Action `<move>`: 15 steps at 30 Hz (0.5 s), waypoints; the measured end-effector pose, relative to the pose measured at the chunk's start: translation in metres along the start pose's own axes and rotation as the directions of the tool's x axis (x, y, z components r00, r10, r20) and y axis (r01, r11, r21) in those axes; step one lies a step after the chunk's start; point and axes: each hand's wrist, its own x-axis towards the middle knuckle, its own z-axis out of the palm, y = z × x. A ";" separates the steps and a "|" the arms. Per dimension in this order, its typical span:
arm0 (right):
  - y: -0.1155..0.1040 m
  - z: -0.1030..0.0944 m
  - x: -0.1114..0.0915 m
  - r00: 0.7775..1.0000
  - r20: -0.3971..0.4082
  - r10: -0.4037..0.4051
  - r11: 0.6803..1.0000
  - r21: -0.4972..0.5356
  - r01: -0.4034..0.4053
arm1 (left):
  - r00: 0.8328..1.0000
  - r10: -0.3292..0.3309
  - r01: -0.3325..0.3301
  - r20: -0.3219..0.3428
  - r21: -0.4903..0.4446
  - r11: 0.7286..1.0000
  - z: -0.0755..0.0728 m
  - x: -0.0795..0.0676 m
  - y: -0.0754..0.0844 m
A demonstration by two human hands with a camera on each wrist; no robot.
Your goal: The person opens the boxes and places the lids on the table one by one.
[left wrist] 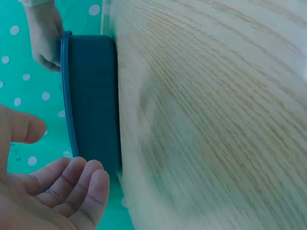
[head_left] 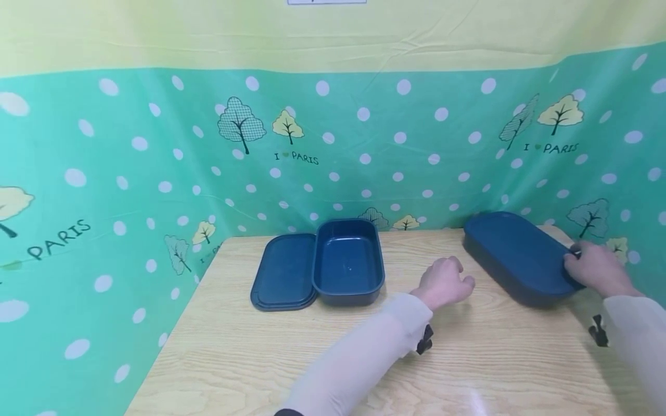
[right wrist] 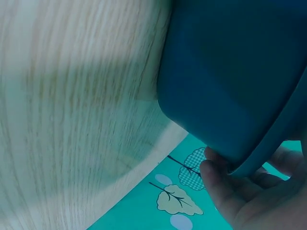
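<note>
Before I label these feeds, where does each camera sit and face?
Head: worn there, facing forward and down at the table; left grip, right grip and sleeves show.
Left wrist: worn there, facing the large box; both grips show.
Right wrist: worn there, facing that box's corner; right grip shows.
Wrist views share the large box.

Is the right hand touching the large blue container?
Touching. The right wrist view shows the right hand with fingers against the large blue container at its rim.

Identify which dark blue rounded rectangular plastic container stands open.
The dark blue rounded rectangular plastic container beside the flat blue plastic lid: its inside shows, whereas the other container, gripped by the right hand, is covered.
</note>
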 end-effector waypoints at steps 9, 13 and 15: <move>-0.004 0.003 -0.002 1.000 -0.020 -0.020 1.000 0.006 0.020 | 1.000 0.011 -0.011 -0.005 -0.011 1.000 0.009 0.002 0.006; -0.008 0.004 -0.002 0.999 -0.026 -0.023 0.999 0.025 0.023 | 1.000 0.005 -0.005 -0.003 -0.027 1.000 0.015 0.004 0.008; -0.010 0.005 -0.003 0.999 -0.033 -0.029 0.999 0.033 0.030 | 1.000 0.000 0.000 0.001 -0.037 0.999 0.017 0.004 0.010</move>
